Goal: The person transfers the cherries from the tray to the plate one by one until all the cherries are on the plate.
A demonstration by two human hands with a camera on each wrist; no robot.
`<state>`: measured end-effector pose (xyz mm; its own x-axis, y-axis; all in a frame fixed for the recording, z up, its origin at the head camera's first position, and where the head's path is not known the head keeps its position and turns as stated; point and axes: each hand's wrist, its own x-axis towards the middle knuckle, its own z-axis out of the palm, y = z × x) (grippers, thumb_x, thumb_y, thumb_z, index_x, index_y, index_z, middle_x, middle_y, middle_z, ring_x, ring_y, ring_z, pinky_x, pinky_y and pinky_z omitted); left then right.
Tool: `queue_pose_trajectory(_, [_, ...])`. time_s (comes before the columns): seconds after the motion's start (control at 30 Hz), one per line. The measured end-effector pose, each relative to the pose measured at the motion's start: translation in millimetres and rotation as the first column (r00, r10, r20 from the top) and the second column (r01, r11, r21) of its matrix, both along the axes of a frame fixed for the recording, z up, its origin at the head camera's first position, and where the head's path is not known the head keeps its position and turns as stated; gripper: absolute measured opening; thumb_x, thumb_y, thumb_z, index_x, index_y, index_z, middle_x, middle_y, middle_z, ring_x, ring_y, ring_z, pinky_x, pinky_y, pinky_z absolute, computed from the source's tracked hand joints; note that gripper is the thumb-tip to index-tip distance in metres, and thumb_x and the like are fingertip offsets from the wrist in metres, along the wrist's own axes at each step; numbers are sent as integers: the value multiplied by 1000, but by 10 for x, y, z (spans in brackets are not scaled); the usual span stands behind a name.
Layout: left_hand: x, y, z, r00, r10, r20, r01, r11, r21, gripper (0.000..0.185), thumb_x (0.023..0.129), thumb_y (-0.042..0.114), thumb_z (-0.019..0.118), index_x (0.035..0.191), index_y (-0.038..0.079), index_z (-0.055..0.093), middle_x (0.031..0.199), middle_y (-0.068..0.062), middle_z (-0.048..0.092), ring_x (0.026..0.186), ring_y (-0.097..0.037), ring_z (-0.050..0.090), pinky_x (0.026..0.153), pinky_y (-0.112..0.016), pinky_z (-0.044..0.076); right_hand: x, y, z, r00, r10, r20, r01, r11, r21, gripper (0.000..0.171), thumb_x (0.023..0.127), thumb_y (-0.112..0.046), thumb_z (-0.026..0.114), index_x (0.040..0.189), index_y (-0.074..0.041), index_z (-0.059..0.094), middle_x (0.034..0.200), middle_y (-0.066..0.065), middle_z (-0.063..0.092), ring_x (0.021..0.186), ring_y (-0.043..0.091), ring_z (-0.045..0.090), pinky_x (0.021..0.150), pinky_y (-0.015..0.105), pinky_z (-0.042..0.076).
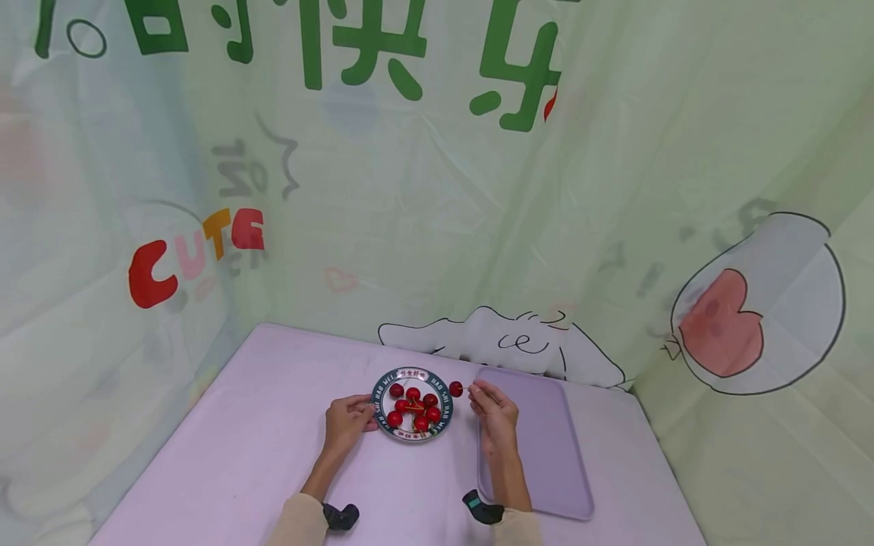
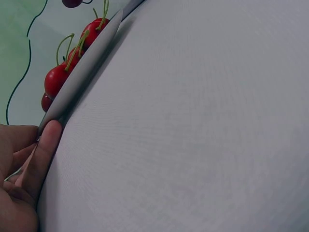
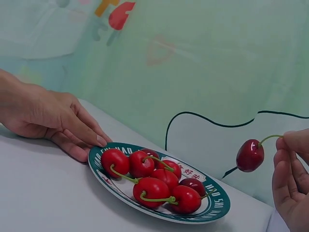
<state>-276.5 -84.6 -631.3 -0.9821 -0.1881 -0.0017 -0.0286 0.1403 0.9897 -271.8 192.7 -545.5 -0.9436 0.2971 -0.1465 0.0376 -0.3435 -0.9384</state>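
My left hand pinches the left rim of a round plate with a dark green lettered border. Several red cherries with green stems lie in the plate's middle. In the left wrist view the plate appears edge-on, between the thumb and fingers. My right hand pinches the stem of one dark red cherry. That cherry hangs in the air just off the plate's right rim, apart from it. Both hands also show in the right wrist view.
A flat purple tray lies on the pale table to the plate's right, partly under my right forearm. A printed pale green curtain closes off the back and sides of the table.
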Motion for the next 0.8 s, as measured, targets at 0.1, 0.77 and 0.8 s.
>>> queue_pose_trajectory(0.1, [5, -2, 9, 1000, -3, -6, 3, 1000, 5, 30, 103, 2, 72, 131, -8, 73, 89, -15, 80, 71, -20, 80, 66, -23, 68, 13, -40, 26, 1000, 8, -13, -8, 1000, -11, 21, 102, -3, 74, 122, 4, 78, 91, -5, 81, 86, 9, 75, 79, 17, 65])
queue_pose_trajectory(0.77, [0, -2, -7, 1000, -6, -1, 6, 1000, 22, 30, 103, 1, 72, 132, -8, 73, 92, -18, 80, 74, -24, 80, 69, -29, 70, -31, -145, -149, 998, 58, 32, -58, 998, 19, 17, 101, -8, 77, 117, -4, 81, 98, -4, 81, 95, 15, 76, 88, 22, 67])
queue_pose_trajectory(0.8, [3, 0, -4, 1000, -8, -2, 8, 1000, 21, 30, 103, 1, 72, 132, -8, 73, 92, -18, 80, 74, -24, 80, 69, -29, 70, -34, -152, -152, 998, 60, 35, -61, 998, 22, 17, 101, -8, 78, 117, -4, 81, 98, -4, 81, 96, 16, 76, 89, 22, 67])
